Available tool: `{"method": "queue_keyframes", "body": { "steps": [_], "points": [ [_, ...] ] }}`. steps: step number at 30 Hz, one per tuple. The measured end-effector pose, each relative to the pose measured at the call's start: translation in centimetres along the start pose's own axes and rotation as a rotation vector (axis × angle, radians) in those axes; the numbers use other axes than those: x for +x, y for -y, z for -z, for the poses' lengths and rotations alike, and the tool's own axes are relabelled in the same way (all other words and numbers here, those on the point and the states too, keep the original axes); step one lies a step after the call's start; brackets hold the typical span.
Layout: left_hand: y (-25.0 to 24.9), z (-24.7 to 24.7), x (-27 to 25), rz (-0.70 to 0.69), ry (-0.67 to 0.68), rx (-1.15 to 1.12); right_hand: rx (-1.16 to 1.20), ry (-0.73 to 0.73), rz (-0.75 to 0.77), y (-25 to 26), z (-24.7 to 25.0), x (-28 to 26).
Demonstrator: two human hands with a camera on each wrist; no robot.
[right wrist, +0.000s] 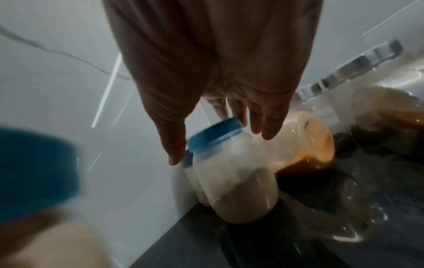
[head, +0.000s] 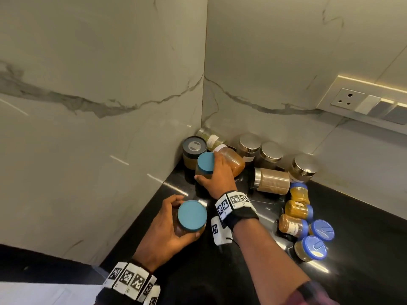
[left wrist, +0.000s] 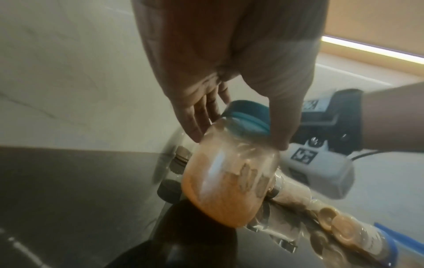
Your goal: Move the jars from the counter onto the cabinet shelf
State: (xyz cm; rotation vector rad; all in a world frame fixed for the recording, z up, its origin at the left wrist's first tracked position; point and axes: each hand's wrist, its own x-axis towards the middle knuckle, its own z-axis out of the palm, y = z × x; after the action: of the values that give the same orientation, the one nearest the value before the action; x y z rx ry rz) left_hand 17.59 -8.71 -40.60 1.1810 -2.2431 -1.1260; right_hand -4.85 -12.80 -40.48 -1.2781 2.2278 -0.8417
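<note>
My left hand (head: 187, 219) holds a teal-lidded jar (head: 192, 214) of orange powder (left wrist: 229, 181) above the black counter (head: 363, 227), thumb on one side and fingers on the other. Further in, near the wall corner, my right hand (head: 208, 170) grips a second teal-lidded jar (head: 204, 160) just under its lid; it holds pale powder (right wrist: 234, 172). Whether this jar still touches the counter I cannot tell. No cabinet shelf is in view.
Around the right hand stand a black-lidded jar (head: 193, 150), a tilted white-lidded orange jar (head: 233, 160) and steel-lidded jars (head: 272, 153). A beige jar (head: 272, 181) lies on its side. Several small blue-lidded jars (head: 296, 225) cluster at the right. Marble walls meet at the corner.
</note>
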Motion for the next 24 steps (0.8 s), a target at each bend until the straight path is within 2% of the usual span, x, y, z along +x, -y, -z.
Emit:
{"method": "queue_keyframes", "body": {
  "steps": [5, 8, 10, 13, 15, 19, 21, 24],
  "points": [
    [1.4, 0.8, -1.8, 0.043, -0.011, 0.005, 0.235, -0.076, -0.008, -1.0, 0.8, -1.4],
    [2.1, 0.8, -2.4, 0.056, 0.01, -0.01, 0.402, -0.188, 0.001, -2.3, 2.2, -5.0],
    [2.3, 0.8, -2.7, 0.083, 0.001, -0.075, 0.607, -0.197, -0.029, -3.4, 3.5, -7.9],
    [1.8, 0.4, -2.6, 0.096, 0.037, -0.286, 1.024, -0.118, -0.133, -5.2, 5.8, -11.8],
    [0.7, 0.4, -2.2, 0.086, 0.096, -0.457, 1.222, -0.116, -0.209, -6.1, 7.0, -13.5],
    [-3.1, -0.6, -1.4, 0.021, 0.184, -0.702, 1.496, -0.19, -0.288, -7.6, 9.0, -17.2],
    [-5.1, -1.5, -1.3, 0.058, 0.231, -0.824, 1.593, -0.23, -0.303, -7.7, 10.5, -19.1],
    [-7.4, -3.1, -1.4, 0.148, 0.287, -1.007, 1.687, -0.209, -0.257, -8.3, 12.5, -21.1]
  ]
}}
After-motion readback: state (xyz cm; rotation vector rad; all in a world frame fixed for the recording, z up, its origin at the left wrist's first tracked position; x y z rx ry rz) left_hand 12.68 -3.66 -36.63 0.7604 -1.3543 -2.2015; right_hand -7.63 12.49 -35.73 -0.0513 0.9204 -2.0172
